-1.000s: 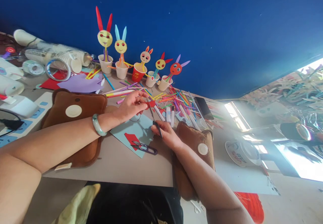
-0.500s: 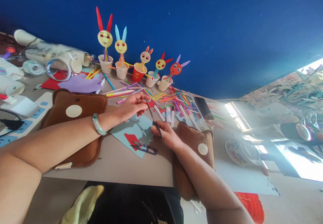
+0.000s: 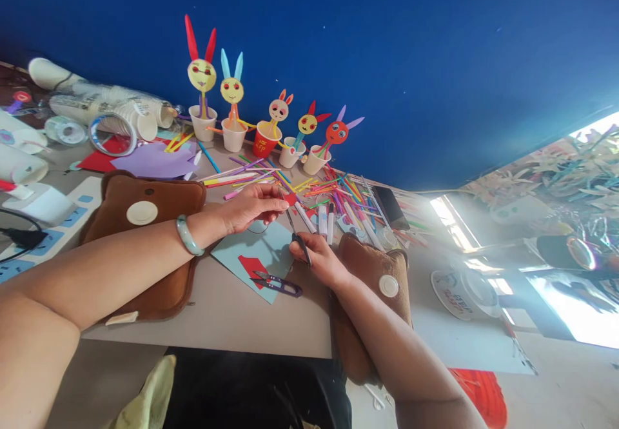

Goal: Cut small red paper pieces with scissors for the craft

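Observation:
My left hand pinches a small piece of red paper above the table. In my right hand is a pair of scissors with dark handles, its blades pointing up beside the red piece. Whether the blades touch the paper I cannot tell. Below both hands lies a light blue sheet of paper. On that sheet rest a red paper scrap and purple-handled thread snips.
Several rabbit-faced figures in cups stand along the blue wall. Coloured sticks and markers are scattered before them. Brown hot-water bags flank my arms. A phone and a power strip lie farther out.
My left fingers have shifted slightly right and closer together around the red paper. The scissors in my right hand have barely moved.

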